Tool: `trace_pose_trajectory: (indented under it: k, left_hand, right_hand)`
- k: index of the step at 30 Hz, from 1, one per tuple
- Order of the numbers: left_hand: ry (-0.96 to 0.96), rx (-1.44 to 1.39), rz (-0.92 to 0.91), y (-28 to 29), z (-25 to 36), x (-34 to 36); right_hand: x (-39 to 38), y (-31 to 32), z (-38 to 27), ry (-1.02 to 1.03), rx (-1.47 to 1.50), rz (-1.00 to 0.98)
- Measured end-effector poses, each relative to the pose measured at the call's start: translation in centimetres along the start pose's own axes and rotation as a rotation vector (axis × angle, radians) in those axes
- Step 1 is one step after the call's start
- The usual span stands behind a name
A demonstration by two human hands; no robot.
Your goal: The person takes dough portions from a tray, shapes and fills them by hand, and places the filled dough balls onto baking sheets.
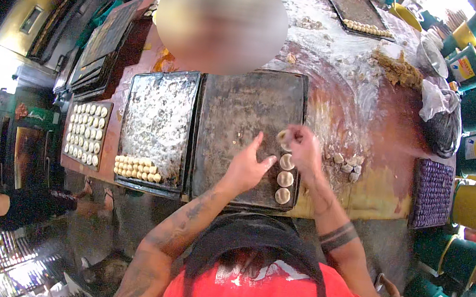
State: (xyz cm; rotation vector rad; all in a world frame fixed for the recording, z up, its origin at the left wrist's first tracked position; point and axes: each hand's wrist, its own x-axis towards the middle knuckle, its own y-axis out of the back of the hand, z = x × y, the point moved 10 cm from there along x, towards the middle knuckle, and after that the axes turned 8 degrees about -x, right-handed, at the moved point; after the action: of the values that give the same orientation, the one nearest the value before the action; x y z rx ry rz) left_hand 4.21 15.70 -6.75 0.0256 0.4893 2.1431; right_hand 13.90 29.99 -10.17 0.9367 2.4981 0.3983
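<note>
A dark baking tray (236,113) lies in front of me on the table. Along its right edge runs a column of flattened dough rounds (285,179). At the top of that column my right hand (304,151) has its fingers pinched on another dough round (283,137), partly covered by them. Over the tray's middle, my left hand (251,165) is open and empty, thumb and fingers apart. Left of the dark tray is a floured tray (160,100) with rows of small dough balls (137,168) at its near end. Several dough lumps (350,167) sit right of my right hand.
A small tray of round pastries (86,133) stands at the table's left. Stacked trays (105,43) rise behind it. Rightward are a purple tray (432,196), a black bag (443,129), a brown crumbly heap (399,70) and green buckets (460,253). Someone stands across the table.
</note>
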Motion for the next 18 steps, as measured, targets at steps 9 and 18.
trace_pose_trajectory:
  k: [9, 18]
  left_hand:
    - [0.218, -0.166, -0.018, 3.7, -5.5, -3.1]
    - [0.223, 0.189, 0.067, 14.8, -10.4, -6.8]
  right_hand:
    - [0.7, -0.4, -2.5, 0.545, -0.911, 0.297]
    - [-0.6, 10.8, 2.4, 0.210, -0.754, 0.323]
